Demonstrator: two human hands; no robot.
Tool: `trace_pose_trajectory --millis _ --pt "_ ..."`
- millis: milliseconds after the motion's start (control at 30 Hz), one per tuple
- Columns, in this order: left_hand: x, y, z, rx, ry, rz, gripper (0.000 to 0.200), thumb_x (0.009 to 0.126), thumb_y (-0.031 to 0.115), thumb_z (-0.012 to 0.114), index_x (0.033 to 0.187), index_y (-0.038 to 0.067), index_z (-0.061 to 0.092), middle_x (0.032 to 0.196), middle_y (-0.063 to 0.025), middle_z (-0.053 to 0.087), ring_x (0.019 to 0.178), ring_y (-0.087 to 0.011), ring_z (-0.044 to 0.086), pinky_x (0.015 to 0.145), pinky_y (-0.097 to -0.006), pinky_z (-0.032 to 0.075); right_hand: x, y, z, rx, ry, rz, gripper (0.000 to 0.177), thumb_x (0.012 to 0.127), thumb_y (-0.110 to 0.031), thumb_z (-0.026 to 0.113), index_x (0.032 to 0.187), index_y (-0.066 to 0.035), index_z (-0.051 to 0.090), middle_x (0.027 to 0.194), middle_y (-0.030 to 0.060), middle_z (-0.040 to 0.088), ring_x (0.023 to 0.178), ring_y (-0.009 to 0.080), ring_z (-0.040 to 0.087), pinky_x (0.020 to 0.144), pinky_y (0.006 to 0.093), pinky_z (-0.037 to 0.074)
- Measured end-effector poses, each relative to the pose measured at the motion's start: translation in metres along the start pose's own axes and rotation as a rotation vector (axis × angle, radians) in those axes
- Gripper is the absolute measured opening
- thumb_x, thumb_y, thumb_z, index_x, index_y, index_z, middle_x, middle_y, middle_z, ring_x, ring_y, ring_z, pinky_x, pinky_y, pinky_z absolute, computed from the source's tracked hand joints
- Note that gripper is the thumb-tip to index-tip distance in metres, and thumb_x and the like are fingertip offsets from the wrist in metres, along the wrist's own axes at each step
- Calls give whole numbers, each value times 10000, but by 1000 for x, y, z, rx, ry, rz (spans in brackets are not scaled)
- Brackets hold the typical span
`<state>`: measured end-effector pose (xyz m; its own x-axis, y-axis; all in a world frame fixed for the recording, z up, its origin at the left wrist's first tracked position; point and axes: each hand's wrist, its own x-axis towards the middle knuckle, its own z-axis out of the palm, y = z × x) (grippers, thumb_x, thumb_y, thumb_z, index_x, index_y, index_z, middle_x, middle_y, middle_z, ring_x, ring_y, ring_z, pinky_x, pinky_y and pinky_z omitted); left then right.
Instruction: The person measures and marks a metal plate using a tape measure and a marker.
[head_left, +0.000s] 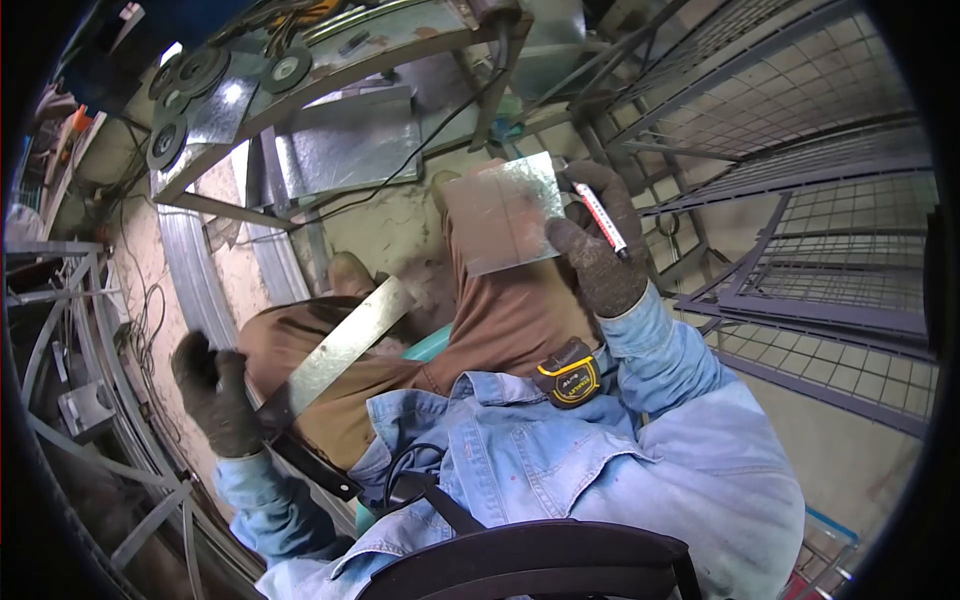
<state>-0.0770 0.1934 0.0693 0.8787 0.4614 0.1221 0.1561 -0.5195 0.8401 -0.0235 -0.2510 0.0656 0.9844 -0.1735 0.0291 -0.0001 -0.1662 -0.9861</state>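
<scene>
My right hand (608, 245), in a dark glove, pinches the right edge of a square piece of sheet metal (503, 215) with a faint line across it. That same hand also holds a white and red marker (600, 220), slanting across the fingers. My left hand (208, 395), gloved too, is beside my left thigh with thumb and fingers apart. Near it a try square lies across the thigh, its steel blade (340, 345) pointing up and right, its dark stock (312, 468) by my wrist. A yellow and black tape measure (570, 375) rests on my lap.
Ahead stands a metal workbench (345, 72) with several grinding discs (287, 68) on it. Sheet metal (350, 140) lies beneath, and a black cable (400, 165) hangs across. Grey mesh frames (800, 240) stand at the right, metal frames (95, 330) at the left.
</scene>
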Motion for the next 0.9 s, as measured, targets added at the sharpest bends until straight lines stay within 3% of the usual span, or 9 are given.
trace_pose_trajectory --millis 67,133,267,467,600,733,800,833,900 --pt "-19 -45 -45 -27 -105 -409 300 1020 206 603 1226 -12 590 1007 -69 618 871 -145 594 770 -297 510 3 10 0 -1 -14 -7 560 801 22 727 1323 -44 535 1168 67 624 962 132 579 840 292 509" --pt "-64 -109 -52 -25 -206 -413 327 1006 255 633 1208 2 590 960 -60 622 858 -129 578 768 -275 484 1 16 1 3 -3 -16 558 802 33 722 1322 -42 533 1137 59 623 929 125 578 814 287 510" --pt "-88 -51 -28 -25 -131 -506 322 970 217 666 1198 -3 608 1002 -61 653 895 -136 592 786 -294 485 3 22 6 -193 -17 -153 575 788 29 752 1316 -39 536 1109 63 602 862 134 584 777 287 517" --pt "-97 -73 -49 -229 -194 -654 313 953 173 684 1216 9 639 1050 -60 682 945 -138 613 813 -300 494 -6 37 -4 -368 -14 -202 647 744 -55 819 1329 -40 542 1181 153 596 1073 298 623 931 393 519" --pt "-52 3 -62 -374 -53 -491 391 936 250 751 1246 45 631 888 -32 657 677 -129 619 599 -254 502 -9 42 -12 -330 -87 -157 658 750 -59 781 1357 -35 529 1271 165 592 1123 288 620 939 413 523" --pt "-1 32 -55 -590 -216 -333 352 1033 314 624 1245 34 608 954 -49 681 782 -146 667 687 -269 558 -1 29 -20 -132 -162 28 594 789 -2 655 1367 -7 517 1283 96 637 991 156 663 832 310 551" --pt "0 28 4 -731 -227 -405 333 1044 280 603 1257 24 608 1020 -79 692 818 -158 674 691 -273 563 0 33 -24 536 -136 168 549 839 25 590 1381 -18 517 1266 93 656 914 146 668 808 278 555" --pt "-8 20 36 -573 -350 -298 333 1045 265 599 1271 20 607 1032 -86 692 827 -160 677 696 -275 563 0 39 -28 534 -130 166 549 839 25 590 1381 -18 517 1266 93 656 914 146 668 808 278 555" --pt "-25 52 96 -593 -623 -374 316 1042 214 599 1287 14 603 1080 -95 689 902 -159 677 739 -280 561 1 56 -45 914 -181 215 438 986 -179 534 1401 -38 532 1330 198 621 1074 300 673 895 424 589"
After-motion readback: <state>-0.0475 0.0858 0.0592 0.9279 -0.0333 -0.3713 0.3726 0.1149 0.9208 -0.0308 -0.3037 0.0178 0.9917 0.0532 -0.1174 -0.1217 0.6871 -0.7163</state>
